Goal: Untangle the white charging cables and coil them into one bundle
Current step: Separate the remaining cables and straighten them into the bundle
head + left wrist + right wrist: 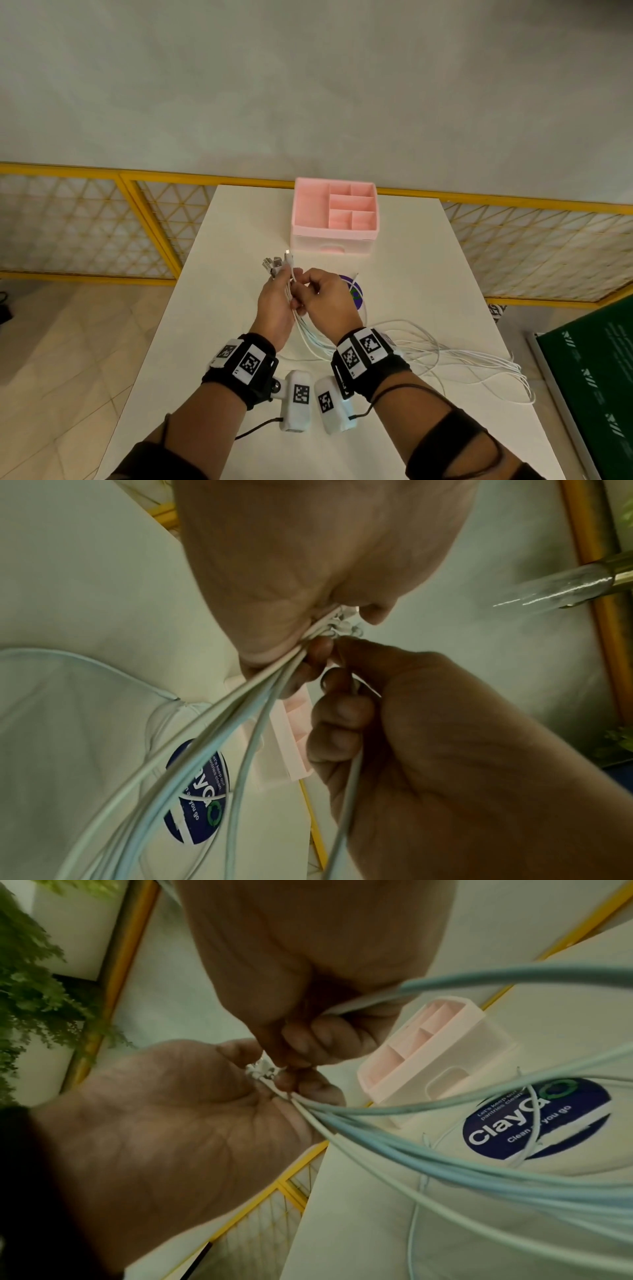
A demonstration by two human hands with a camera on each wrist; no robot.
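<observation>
Several white charging cables (472, 363) trail in loose loops across the right side of the white table (428, 260). Their plug ends (278, 264) are gathered together and stick up above my left hand (291, 286), which grips the strands just below the plugs. My right hand (310, 289) sits right against it with curled fingers, pinching a cable beside the bunch. In the left wrist view the cables (240, 723) fan out from the left hand (318, 634), and one strand runs through the right hand (346, 696). The right wrist view shows the plugs (261, 1070) between both hands.
A pink compartment organiser (334, 216) stands at the table's far edge, just beyond the hands. A round dark blue sticker (356, 291) lies on the table under the cables. A yellow-framed lattice fence (85, 222) borders the table, and a green board (596, 377) stands at right.
</observation>
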